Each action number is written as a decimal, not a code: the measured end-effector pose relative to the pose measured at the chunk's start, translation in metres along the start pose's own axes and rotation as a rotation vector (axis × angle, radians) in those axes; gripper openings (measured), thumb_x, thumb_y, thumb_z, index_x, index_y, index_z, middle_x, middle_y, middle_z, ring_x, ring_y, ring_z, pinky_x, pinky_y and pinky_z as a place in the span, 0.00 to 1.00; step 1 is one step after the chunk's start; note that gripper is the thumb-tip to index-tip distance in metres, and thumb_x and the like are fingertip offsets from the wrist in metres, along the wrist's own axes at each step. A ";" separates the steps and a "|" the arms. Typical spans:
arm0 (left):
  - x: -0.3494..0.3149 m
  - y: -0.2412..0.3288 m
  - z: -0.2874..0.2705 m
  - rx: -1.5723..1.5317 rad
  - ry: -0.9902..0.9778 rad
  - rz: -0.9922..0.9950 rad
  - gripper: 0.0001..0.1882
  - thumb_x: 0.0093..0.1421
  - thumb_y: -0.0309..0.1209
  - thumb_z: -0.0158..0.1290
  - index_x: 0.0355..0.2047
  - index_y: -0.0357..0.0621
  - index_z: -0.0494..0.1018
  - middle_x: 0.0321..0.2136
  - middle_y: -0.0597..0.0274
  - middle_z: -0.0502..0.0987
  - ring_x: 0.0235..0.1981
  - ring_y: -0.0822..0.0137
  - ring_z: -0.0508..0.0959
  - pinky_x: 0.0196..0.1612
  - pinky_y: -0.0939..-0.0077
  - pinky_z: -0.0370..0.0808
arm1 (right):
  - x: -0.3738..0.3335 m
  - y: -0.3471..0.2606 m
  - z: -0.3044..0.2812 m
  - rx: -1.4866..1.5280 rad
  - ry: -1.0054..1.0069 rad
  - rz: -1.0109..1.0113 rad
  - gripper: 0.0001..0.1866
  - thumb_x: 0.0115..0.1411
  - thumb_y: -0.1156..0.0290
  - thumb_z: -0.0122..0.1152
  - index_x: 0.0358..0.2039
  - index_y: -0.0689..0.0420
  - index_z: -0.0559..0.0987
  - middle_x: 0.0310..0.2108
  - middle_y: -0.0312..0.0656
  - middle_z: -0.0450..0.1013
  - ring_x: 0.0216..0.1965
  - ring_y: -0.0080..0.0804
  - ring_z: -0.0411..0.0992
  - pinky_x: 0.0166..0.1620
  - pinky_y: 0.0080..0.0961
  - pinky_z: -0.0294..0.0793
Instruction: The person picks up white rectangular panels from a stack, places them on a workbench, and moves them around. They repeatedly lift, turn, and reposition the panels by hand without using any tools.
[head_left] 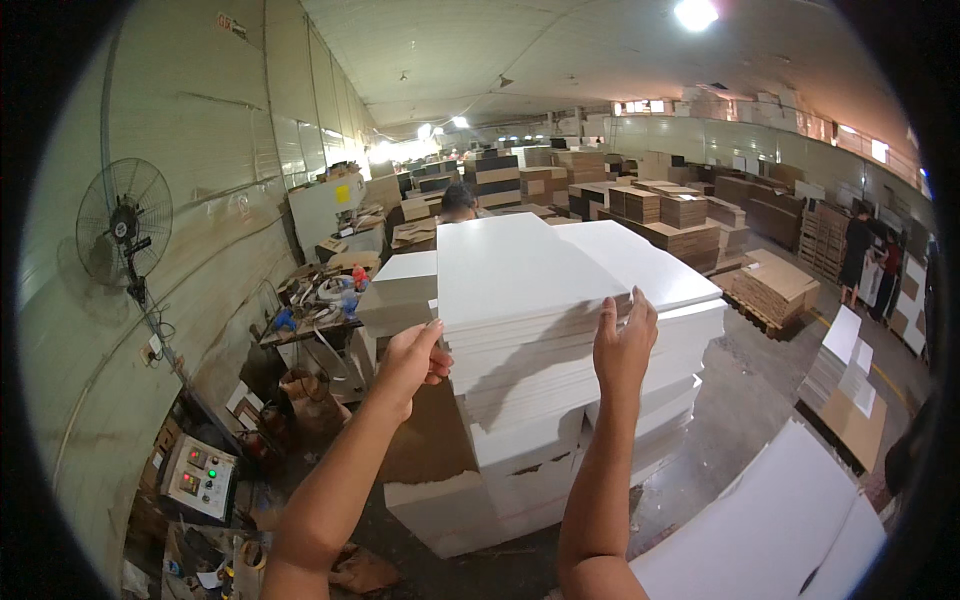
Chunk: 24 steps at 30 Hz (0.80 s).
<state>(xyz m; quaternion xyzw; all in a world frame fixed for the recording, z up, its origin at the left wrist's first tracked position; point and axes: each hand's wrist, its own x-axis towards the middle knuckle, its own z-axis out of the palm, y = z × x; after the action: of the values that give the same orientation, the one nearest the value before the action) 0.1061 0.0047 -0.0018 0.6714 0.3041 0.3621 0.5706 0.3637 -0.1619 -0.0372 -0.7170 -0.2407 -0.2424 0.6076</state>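
In front of me a tall stack of white boards (530, 375) rises, its top board (515, 265) lying flat. My left hand (408, 365) is at the stack's near left corner, thumb stretched toward the top edge and fingers half curled, apart from the thumb. Against the near edge, further right, my right hand (622, 348) points upward with its fingers extended and fingertips by the top boards' rim. Neither hand is wrapped around a board. A second white stack (650, 262) adjoins on the right, partly covered by the first.
A wall fan (124, 222) and a control box (200, 480) with lit buttons stand left. Beyond them is a cluttered bench (320, 300). A large white sheet (750, 520) lies at lower right. A person's head (459, 202) shows behind the stack; cardboard piles (660, 205) fill the background.
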 end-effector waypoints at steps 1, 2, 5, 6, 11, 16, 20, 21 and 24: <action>0.012 -0.001 0.002 -0.005 0.001 0.003 0.21 0.78 0.49 0.57 0.52 0.42 0.80 0.26 0.66 0.80 0.25 0.72 0.79 0.29 0.74 0.75 | 0.009 0.002 0.009 -0.010 -0.036 0.048 0.33 0.77 0.57 0.62 0.73 0.67 0.71 0.70 0.60 0.70 0.70 0.60 0.68 0.72 0.52 0.69; 0.022 -0.002 0.004 -0.011 0.001 0.006 0.21 0.78 0.49 0.57 0.51 0.42 0.81 0.25 0.66 0.79 0.23 0.72 0.78 0.28 0.74 0.74 | 0.012 0.003 0.016 0.011 -0.015 0.030 0.31 0.77 0.58 0.64 0.71 0.66 0.74 0.69 0.59 0.70 0.70 0.59 0.68 0.73 0.51 0.68; 0.040 -0.004 0.009 0.018 0.031 0.035 0.19 0.78 0.47 0.55 0.41 0.42 0.80 0.22 0.68 0.76 0.18 0.74 0.72 0.24 0.73 0.70 | 0.013 0.007 0.021 -0.016 0.035 0.014 0.29 0.75 0.59 0.67 0.68 0.65 0.77 0.68 0.57 0.69 0.70 0.59 0.66 0.72 0.53 0.68; 0.043 -0.005 0.010 0.035 0.047 0.047 0.20 0.79 0.46 0.54 0.37 0.43 0.79 0.22 0.68 0.74 0.17 0.74 0.70 0.23 0.73 0.68 | 0.012 0.008 0.021 -0.038 0.062 -0.015 0.28 0.74 0.60 0.67 0.67 0.65 0.77 0.67 0.57 0.69 0.70 0.58 0.65 0.73 0.54 0.67; 0.049 -0.003 0.004 -0.171 0.080 -0.013 0.15 0.78 0.42 0.57 0.41 0.42 0.80 0.26 0.69 0.76 0.21 0.75 0.72 0.25 0.74 0.68 | -0.003 0.009 0.026 -0.049 0.162 -0.118 0.25 0.73 0.61 0.68 0.64 0.64 0.79 0.68 0.60 0.65 0.70 0.59 0.63 0.73 0.58 0.62; 0.020 -0.002 0.003 -0.323 0.067 -0.012 0.14 0.79 0.38 0.54 0.42 0.39 0.79 0.23 0.67 0.73 0.20 0.73 0.71 0.25 0.74 0.67 | -0.054 -0.016 0.044 0.672 0.127 0.279 0.39 0.74 0.67 0.67 0.78 0.63 0.59 0.70 0.53 0.61 0.70 0.43 0.62 0.73 0.46 0.61; -0.035 0.007 -0.003 -0.265 0.021 -0.018 0.15 0.81 0.38 0.51 0.47 0.39 0.80 0.29 0.68 0.76 0.22 0.74 0.70 0.29 0.71 0.69 | -0.090 -0.050 0.042 1.169 0.065 0.549 0.39 0.75 0.72 0.66 0.78 0.65 0.58 0.70 0.51 0.63 0.69 0.41 0.64 0.75 0.42 0.61; -0.048 0.010 -0.004 -0.274 0.009 -0.007 0.15 0.81 0.37 0.51 0.48 0.38 0.80 0.29 0.68 0.76 0.22 0.74 0.70 0.29 0.71 0.70 | -0.094 -0.059 0.038 1.243 -0.004 0.541 0.37 0.74 0.72 0.66 0.78 0.63 0.60 0.69 0.48 0.65 0.68 0.38 0.66 0.72 0.40 0.64; -0.082 0.021 -0.009 -0.164 0.013 0.063 0.16 0.81 0.38 0.49 0.51 0.37 0.80 0.31 0.66 0.78 0.23 0.74 0.71 0.29 0.74 0.71 | -0.108 -0.091 0.024 1.351 -0.183 0.627 0.33 0.72 0.75 0.65 0.74 0.60 0.65 0.66 0.43 0.71 0.65 0.35 0.72 0.67 0.40 0.74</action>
<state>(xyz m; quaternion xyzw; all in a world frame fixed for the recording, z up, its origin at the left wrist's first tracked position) 0.0534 -0.0609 0.0083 0.6293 0.2562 0.4079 0.6099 0.2237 -0.1301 -0.0414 -0.2400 -0.1713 0.2033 0.9337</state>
